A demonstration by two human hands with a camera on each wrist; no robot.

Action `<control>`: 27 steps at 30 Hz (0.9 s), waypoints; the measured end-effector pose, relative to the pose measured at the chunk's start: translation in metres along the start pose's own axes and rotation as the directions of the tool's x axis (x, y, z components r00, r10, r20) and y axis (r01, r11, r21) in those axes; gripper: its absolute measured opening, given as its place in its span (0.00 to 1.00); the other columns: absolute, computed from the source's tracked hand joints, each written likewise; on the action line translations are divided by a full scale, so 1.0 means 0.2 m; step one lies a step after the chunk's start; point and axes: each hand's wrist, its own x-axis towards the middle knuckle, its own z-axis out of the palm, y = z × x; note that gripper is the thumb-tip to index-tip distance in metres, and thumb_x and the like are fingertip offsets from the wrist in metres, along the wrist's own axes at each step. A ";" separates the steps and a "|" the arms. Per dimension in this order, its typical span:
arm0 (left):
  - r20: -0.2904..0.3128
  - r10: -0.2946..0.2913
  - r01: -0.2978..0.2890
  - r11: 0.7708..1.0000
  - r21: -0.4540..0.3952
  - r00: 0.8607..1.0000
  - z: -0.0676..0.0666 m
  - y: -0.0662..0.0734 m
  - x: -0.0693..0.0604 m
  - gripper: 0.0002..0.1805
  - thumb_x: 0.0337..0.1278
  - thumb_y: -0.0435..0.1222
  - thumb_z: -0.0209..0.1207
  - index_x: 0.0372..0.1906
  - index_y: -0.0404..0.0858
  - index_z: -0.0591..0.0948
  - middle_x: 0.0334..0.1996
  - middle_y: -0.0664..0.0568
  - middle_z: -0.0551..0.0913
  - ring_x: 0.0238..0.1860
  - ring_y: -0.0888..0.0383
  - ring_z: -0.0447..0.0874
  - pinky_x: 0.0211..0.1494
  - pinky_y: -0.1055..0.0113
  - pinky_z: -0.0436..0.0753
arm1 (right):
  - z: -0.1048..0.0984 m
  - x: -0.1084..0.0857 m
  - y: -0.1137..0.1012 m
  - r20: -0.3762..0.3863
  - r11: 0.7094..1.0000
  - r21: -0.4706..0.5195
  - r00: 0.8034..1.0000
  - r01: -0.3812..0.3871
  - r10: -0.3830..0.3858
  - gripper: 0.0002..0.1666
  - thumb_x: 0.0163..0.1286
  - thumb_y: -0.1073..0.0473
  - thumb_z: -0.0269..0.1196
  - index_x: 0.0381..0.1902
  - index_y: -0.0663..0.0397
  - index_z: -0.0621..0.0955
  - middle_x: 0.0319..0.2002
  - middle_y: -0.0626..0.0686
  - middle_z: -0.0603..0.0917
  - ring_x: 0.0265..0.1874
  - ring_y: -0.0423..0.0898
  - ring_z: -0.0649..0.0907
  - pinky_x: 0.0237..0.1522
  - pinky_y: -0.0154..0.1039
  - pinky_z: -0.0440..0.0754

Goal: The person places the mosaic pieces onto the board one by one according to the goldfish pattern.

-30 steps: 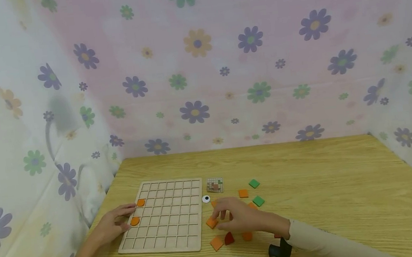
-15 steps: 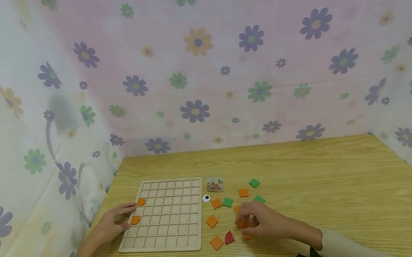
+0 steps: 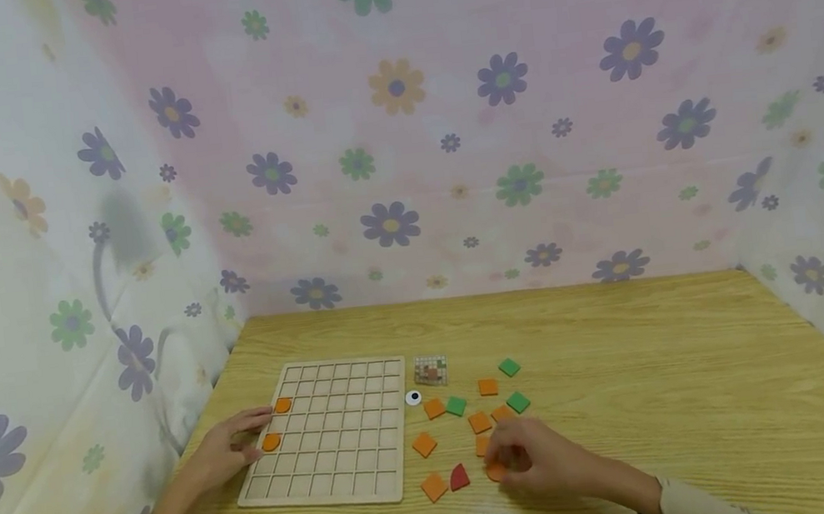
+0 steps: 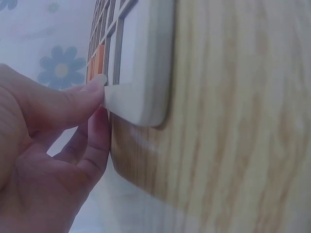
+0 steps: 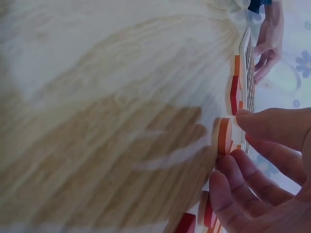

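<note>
My left hand [image 3: 223, 453] holds the left edge of a wooden grid board [image 3: 331, 490]. In the left wrist view its thumb lies on the rim, with the other fingers bent beside the edge. Two orange rounded pieces, an upper one [image 3: 283, 405] and a lower one [image 3: 271, 443], sit in the board's leftmost column. My right hand [image 3: 542, 454] is low over the table, thumb and fingers spread around an orange curved-edge piece [image 5: 224, 136]. Fingertips are at that piece; the thumb tip appears apart from it in the right wrist view.
Several orange squares [image 3: 424, 444] and green squares [image 3: 518, 401] lie right of the board. A red quarter-round piece [image 3: 459, 476], a white eye disc [image 3: 413, 397] and a small pattern card [image 3: 431, 370] are there too. More red pieces [image 5: 185, 223] lie beneath the right hand.
My right hand has moved right and toward me, from an orange square near the board to the orange curved-edge piece. That square stays on the table. The left hand has stayed put.
</note>
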 end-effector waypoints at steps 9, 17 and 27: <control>0.011 0.042 -0.042 0.998 0.046 0.999 0.00 -0.01 0.00 0.28 0.50 0.23 0.61 0.61 0.27 0.73 0.63 0.37 0.69 0.60 0.38 0.69 0.51 0.64 0.76 | 0.04 -0.01 0.00 0.009 1.000 -0.025 1.000 -0.009 0.010 0.09 0.59 0.65 0.67 0.37 0.46 0.84 0.32 0.41 0.77 0.26 0.35 0.73 0.26 0.29 0.74; 0.022 0.022 -0.023 0.999 0.031 1.000 0.00 -0.01 0.00 0.29 0.49 0.21 0.60 0.61 0.25 0.72 0.64 0.35 0.67 0.60 0.37 0.68 0.47 0.67 0.76 | 0.06 0.00 -0.02 0.010 0.998 -0.045 0.999 0.034 -0.034 0.09 0.57 0.67 0.68 0.35 0.47 0.85 0.32 0.42 0.77 0.25 0.32 0.73 0.25 0.28 0.75; 0.052 -0.006 0.006 1.000 0.005 0.999 -0.01 0.00 0.00 0.30 0.50 0.22 0.59 0.63 0.25 0.70 0.66 0.33 0.63 0.61 0.35 0.66 0.41 0.72 0.75 | 0.08 0.03 -0.01 0.013 0.990 -0.086 0.994 0.109 -0.108 0.12 0.54 0.72 0.66 0.33 0.51 0.84 0.28 0.42 0.76 0.21 0.30 0.71 0.21 0.25 0.72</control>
